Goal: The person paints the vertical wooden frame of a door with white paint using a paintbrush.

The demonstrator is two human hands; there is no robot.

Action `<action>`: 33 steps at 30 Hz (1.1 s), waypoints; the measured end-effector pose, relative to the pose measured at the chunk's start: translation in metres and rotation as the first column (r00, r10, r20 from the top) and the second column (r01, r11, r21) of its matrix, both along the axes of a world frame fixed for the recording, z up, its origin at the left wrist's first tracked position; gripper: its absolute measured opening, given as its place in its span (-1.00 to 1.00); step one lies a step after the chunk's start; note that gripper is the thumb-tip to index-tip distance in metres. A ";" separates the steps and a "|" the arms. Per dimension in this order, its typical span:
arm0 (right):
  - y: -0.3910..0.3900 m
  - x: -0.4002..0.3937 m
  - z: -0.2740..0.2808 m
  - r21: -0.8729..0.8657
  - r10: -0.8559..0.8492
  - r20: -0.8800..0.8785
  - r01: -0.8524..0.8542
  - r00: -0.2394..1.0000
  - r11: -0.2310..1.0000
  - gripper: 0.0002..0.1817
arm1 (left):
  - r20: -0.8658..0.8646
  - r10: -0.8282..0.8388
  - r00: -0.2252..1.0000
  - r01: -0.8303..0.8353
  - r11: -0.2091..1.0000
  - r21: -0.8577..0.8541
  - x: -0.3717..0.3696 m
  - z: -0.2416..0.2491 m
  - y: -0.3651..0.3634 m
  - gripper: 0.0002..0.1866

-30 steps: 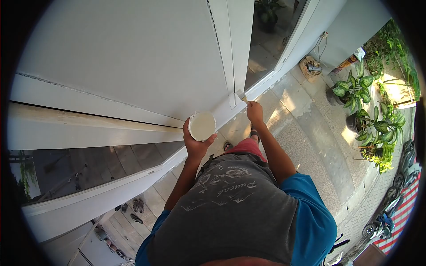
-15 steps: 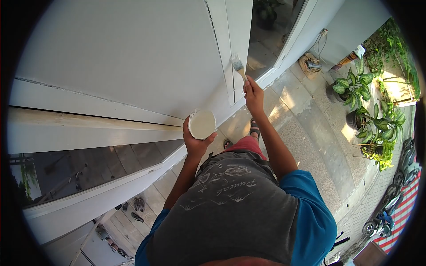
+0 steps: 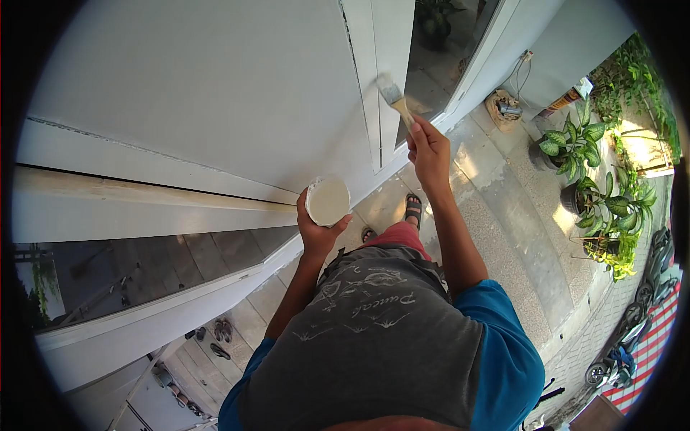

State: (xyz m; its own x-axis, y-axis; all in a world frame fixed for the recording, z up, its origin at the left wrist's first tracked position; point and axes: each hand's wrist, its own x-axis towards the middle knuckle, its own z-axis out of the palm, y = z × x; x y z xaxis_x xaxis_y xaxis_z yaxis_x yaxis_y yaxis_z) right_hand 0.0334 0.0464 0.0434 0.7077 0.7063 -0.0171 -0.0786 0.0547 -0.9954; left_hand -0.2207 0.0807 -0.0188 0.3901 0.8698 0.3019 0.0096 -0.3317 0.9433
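My right hand (image 3: 431, 154) is closed round the wooden handle of a paintbrush (image 3: 402, 108). Whitish bristles point up and left, overlapping the white frame strip (image 3: 368, 86) beside the dark glass pane (image 3: 440, 65). In my left hand (image 3: 317, 231) sits a round tub of off-white paint (image 3: 329, 201), its open top facing me and its rim smeared white. The fingers wrap the tub's left side and the thumb lies along its lower edge. A wide pale grey wall panel (image 3: 208, 79) stands just beyond the tub.
Potted plants (image 3: 568, 140) line the tiled walkway (image 3: 496, 201) at right. A bag with a tool (image 3: 503, 109) lies near the wall corner. Sandals (image 3: 221, 334) lie on the floor at lower left. Motorcycles (image 3: 624, 345) are parked at far right.
My right hand and the paintbrush have shifted right, with the brush tilting further to the left. My left hand and the tub stay in place.
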 end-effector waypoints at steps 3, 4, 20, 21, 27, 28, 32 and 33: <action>0.002 -0.001 0.006 0.208 0.001 -0.038 0.007 0.999 0.978 -0.68 | 0.027 -0.003 1.000 0.003 1.000 -0.022 0.001 -0.001 0.000 -0.05; 0.006 0.000 -0.002 0.245 0.009 -0.046 0.003 0.999 0.970 -0.68 | 0.033 -0.002 0.999 0.003 1.000 -0.024 0.001 -0.002 0.000 -0.04; -0.047 0.007 -0.112 -0.371 -0.005 -0.062 -0.018 0.998 0.928 -0.79 | 0.057 -0.034 0.998 0.037 0.998 -0.049 0.008 -0.002 -0.002 -0.05; -0.050 0.012 -0.095 -0.374 -0.009 -0.061 -0.014 0.998 0.927 -0.79 | 0.052 -0.049 0.997 0.052 0.998 -0.040 0.010 0.000 -0.003 -0.04; -0.079 0.041 0.017 -0.025 0.028 0.132 -0.025 0.991 0.999 -0.86 | 0.049 -0.126 0.991 0.128 0.991 -0.044 0.028 0.002 -0.007 -0.01; -0.082 0.043 0.035 0.005 0.021 0.121 -0.022 0.992 1.000 -0.84 | 0.023 -0.161 0.987 0.162 0.987 -0.024 0.031 0.002 -0.006 0.01; -0.089 0.057 0.078 0.264 0.028 0.010 -0.030 1.000 0.964 -0.77 | 0.006 -0.186 0.982 0.186 0.982 -0.013 0.051 0.009 -0.004 0.03; -0.088 0.059 0.088 0.261 0.039 0.012 -0.041 0.999 0.964 -0.77 | -0.012 -0.209 0.978 0.209 0.978 0.023 0.057 0.015 -0.003 0.04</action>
